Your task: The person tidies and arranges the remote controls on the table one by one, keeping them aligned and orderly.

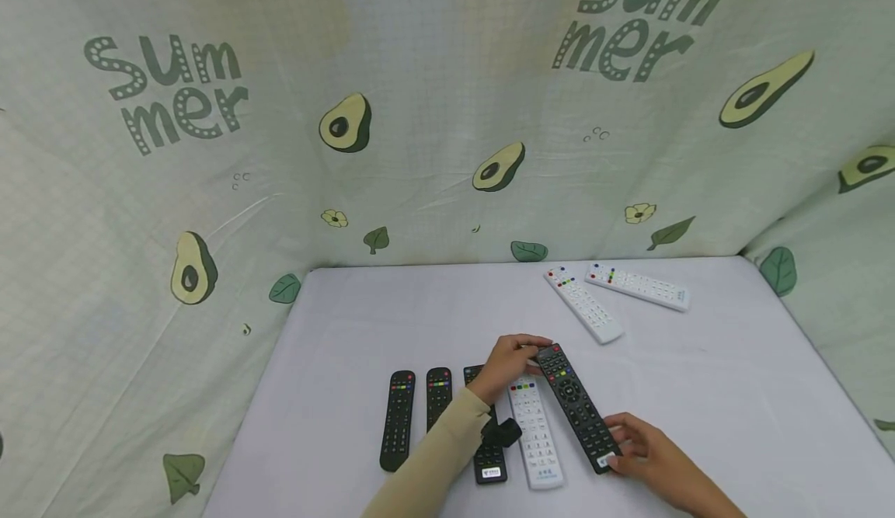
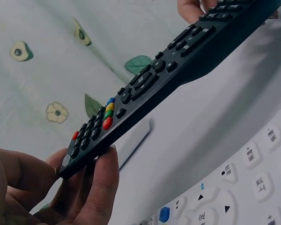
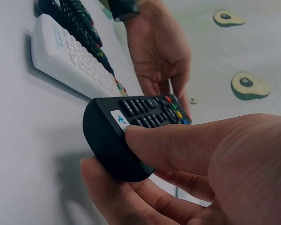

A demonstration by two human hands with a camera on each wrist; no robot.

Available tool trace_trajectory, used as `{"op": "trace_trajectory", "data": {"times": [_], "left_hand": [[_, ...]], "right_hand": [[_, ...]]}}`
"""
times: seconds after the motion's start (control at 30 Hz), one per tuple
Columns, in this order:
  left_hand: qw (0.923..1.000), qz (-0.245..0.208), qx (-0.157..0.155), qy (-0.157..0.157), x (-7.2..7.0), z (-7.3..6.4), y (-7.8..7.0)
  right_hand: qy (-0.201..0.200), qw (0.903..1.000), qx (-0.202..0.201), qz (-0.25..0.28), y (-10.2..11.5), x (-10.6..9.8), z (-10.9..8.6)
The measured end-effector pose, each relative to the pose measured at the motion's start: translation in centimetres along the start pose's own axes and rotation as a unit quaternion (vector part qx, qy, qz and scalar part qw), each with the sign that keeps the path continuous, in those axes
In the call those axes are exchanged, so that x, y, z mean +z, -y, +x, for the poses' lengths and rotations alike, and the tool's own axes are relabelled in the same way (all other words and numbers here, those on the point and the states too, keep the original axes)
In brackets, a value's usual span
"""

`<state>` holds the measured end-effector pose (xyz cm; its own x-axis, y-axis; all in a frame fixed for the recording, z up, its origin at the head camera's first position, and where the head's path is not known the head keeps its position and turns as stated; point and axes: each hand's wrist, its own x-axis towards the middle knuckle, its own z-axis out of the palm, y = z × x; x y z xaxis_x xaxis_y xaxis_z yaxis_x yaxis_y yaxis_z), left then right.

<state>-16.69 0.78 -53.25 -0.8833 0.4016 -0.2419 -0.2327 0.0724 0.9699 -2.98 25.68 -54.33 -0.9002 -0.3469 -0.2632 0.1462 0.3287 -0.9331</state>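
Both hands hold one black remote control [image 1: 577, 408] by its two ends, slightly above the table. My left hand [image 1: 509, 366] pinches the far end, beside the red button, between thumb and fingers [image 2: 100, 187]. At the near end, with the white label, my right hand [image 1: 646, 456] grips it, its thumb on top at the label and fingers underneath. Just left of the held remote lies a white remote [image 1: 537, 439], partly behind the left hand. Further left, a black remote [image 1: 491, 460] is partly covered by the left forearm.
Two more black remotes, one at the far left [image 1: 398, 421] and one beside it [image 1: 439, 394], lie roughly parallel. At the back right are two white remotes, one slanted [image 1: 583, 306] and one nearly crosswise [image 1: 639, 286]. A patterned cloth [image 1: 419, 215] rises behind the white table [image 1: 363, 308].
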Motion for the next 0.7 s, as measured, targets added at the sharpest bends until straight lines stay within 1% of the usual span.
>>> {"op": "trace_trajectory", "data": {"times": [0.07, 0.13, 0.23, 0.33, 0.43, 0.53, 0.6, 0.7], "left_hand": [[1.0000, -0.003, 0.000, 0.005, 0.1, 0.0, -0.1], [0.9999, -0.008, 0.001, 0.013, 0.2, -0.1, -0.2], [0.9996, -0.010, -0.001, 0.027, 0.4, -0.1, -0.1], [0.9992, -0.005, -0.005, 0.040, 0.5, -0.2, 0.0], [0.9986, 0.014, -0.001, 0.052, 0.7, -0.3, 0.0], [0.9974, 0.042, 0.000, 0.059, 1.0, -0.6, -0.2], [0.9961, 0.066, -0.001, 0.058, 1.2, -0.8, -0.3], [0.9940, 0.096, -0.004, 0.052, 1.4, -0.9, -0.4]], "right_hand": [[-0.004, 0.9998, -0.002, -0.021, 0.1, 0.4, 0.0], [-0.006, 0.9995, 0.006, -0.030, 0.1, 0.7, 0.0], [-0.006, 0.9991, 0.024, -0.035, 0.0, 1.3, -0.1], [-0.008, 0.9978, 0.043, -0.050, 0.0, 1.7, 0.0], [-0.011, 0.9955, 0.059, -0.073, -0.1, 2.0, 0.0], [-0.012, 0.9940, 0.071, -0.083, -0.1, 2.2, 0.0], [-0.011, 0.9941, 0.070, -0.083, -0.2, 2.2, 0.0], [-0.005, 0.9950, 0.051, -0.085, -0.3, 2.2, -0.2]]}}
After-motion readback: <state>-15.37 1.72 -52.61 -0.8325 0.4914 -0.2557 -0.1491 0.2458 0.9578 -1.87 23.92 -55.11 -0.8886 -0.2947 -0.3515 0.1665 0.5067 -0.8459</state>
